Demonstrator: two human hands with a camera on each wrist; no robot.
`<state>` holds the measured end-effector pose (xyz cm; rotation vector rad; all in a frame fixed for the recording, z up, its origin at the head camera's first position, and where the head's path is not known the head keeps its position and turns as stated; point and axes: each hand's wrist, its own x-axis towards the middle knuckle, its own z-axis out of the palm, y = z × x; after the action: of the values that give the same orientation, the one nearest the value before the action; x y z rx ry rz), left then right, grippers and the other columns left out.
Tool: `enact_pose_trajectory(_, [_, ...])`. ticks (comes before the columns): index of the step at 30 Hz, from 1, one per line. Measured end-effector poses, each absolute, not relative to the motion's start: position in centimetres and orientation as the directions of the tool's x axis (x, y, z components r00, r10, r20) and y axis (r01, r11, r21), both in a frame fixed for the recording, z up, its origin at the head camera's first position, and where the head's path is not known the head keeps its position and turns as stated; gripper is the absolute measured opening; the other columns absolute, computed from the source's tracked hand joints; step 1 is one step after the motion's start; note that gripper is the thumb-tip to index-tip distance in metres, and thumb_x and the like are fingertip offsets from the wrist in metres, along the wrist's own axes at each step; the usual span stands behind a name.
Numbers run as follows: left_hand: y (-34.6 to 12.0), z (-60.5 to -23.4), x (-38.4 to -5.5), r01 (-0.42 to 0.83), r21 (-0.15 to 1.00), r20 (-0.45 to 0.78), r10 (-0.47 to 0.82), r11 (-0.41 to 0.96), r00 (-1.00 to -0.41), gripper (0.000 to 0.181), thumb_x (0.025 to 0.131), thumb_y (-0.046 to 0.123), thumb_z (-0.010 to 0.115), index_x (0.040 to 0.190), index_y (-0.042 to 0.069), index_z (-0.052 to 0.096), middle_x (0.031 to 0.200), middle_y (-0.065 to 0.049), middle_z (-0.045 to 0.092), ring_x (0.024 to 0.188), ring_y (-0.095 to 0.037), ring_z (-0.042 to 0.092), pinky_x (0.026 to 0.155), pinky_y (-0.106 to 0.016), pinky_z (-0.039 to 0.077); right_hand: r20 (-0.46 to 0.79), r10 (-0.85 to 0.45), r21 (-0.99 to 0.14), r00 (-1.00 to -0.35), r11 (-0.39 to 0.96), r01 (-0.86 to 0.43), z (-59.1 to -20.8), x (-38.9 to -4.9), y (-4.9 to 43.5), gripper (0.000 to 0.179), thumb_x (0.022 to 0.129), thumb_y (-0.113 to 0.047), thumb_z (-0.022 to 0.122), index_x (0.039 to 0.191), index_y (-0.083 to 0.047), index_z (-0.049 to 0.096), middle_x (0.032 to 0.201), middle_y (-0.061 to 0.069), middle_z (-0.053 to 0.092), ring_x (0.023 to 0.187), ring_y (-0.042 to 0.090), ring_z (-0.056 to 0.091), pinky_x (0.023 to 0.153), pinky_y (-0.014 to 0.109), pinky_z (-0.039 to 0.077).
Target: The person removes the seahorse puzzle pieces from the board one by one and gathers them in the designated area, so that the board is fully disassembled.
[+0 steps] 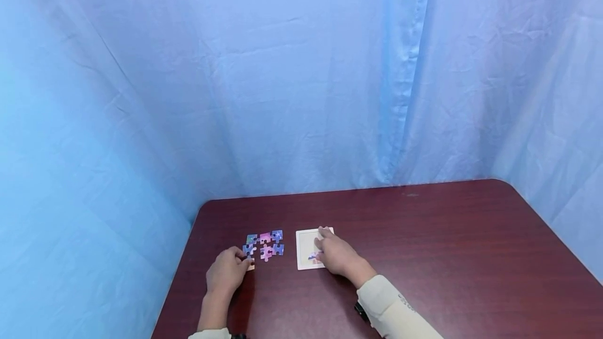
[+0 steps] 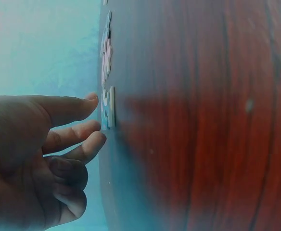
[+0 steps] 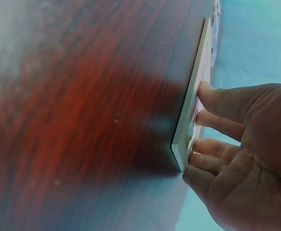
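Observation:
On the left of the table lie loose jigsaw puzzle pieces [image 1: 266, 251] in blue, purple and pink. My left hand [image 1: 227, 272] is at their near left side, its thumb and forefinger beside an orange-toned jigsaw piece [image 1: 252, 264]. In the left wrist view the left fingertips [image 2: 93, 98] are spread a little, with the pieces' edges just beyond them. To the right lies a square, pale-rimmed puzzle tray [image 1: 299, 251] with some coloured pieces [image 1: 313, 258] at its bottom. My right hand [image 1: 340, 255] rests on the tray's right side, thumb [image 3: 209, 96] on its face and other fingers along its edge, partly hiding it.
The dark red wooden table [image 1: 447, 255] has a rounded far right corner. Light blue curtains [image 1: 301, 93] hang behind the table and at both sides.

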<state>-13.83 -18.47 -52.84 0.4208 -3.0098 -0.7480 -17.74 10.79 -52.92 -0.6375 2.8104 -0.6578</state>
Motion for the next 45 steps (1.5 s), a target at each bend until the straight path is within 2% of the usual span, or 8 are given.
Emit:
enact_pose_trajectory(5, [-17.2,-52.5,-13.8,-0.197,0.487,-0.017,-0.216,0.851,-0.976,0.02,0.094,0.028,0.079,0.096,0.01,0.071,0.071,0.0,0.06,0.063,-0.014,0.054,0.061,-0.035,0.044,-0.074,-0.449,-0.459,-0.89,0.808,-0.369,-53.0,-17.7,10.9,0.043,0.102,-0.008,0.066,0.142,0.007,0.061,0.164,0.028,0.042,0.155,0.041,0.04,0.122,0.049,0.041])
enact_pose_trajectory(9, [-15.8,-52.2,-13.7,-0.124,0.491,0.032,-0.16,0.862,-0.987,0.015,0.093,0.025,0.08,0.093,0.013,0.071,0.074,0.003,0.06,0.065,-0.012,0.054,0.062,-0.035,0.045,-0.075,-0.449,-0.452,-0.891,0.812,-0.371,-53.1,-17.7,11.0,0.041,0.102,-0.002,0.06,0.143,0.006,0.06,0.164,0.028,0.043,0.155,0.041,0.041,0.123,0.049,0.04])
enact_pose_trajectory(17, [-12.9,-51.9,-13.8,0.004,0.5,0.08,-0.042,0.866,-0.996,0.014,0.091,0.025,0.082,0.087,0.018,0.07,0.074,0.007,0.062,0.067,-0.008,0.055,0.062,-0.034,0.046,-0.093,-0.459,-0.476,-0.883,0.8,-0.365,-53.2,-17.9,11.1,0.051,0.095,0.014,0.05,0.144,0.005,0.059,0.165,0.028,0.041,0.156,0.041,0.039,0.125,0.049,0.036])
enact_pose_trajectory(33, [-8.0,-52.5,-14.5,0.127,0.477,0.086,0.097,0.87,-0.992,0.013,0.091,0.024,0.083,0.092,0.014,0.074,0.078,0.005,0.059,0.068,-0.007,0.051,0.062,-0.028,0.044,-0.084,-0.463,-0.481,-0.882,0.795,-0.371,-53.1,-18.2,11.2,0.053,0.092,0.017,0.053,0.144,0.006,0.059,0.164,0.029,0.041,0.155,0.042,0.04,0.124,0.05,0.038])
enact_pose_trajectory(40, [-6.8,-52.8,-14.9,0.208,0.449,0.14,0.162,0.869,-0.977,0.018,0.089,0.02,0.082,0.102,0.007,0.079,0.085,0.0,0.066,0.071,-0.01,0.057,0.064,-0.032,0.05,-0.076,-0.485,-0.464,-0.871,0.79,-0.4,-53.0,-18.2,11.2,0.056,0.088,0.02,0.054,0.142,0.006,0.06,0.163,0.031,0.042,0.155,0.043,0.04,0.124,0.05,0.038])
enact_pose_trajectory(45, [-6.3,-53.0,-15.0,0.219,0.427,0.131,0.18,0.877,-0.975,0.021,0.087,0.019,0.081,0.104,0.006,0.08,0.084,-0.001,0.066,0.073,-0.012,0.059,0.065,-0.033,0.05,-0.071,-0.491,-0.452,-0.868,0.792,-0.411,-53.2,-18.3,11.2,0.057,0.087,0.021,0.054,0.141,0.007,0.061,0.162,0.031,0.043,0.154,0.043,0.041,0.123,0.049,0.039])
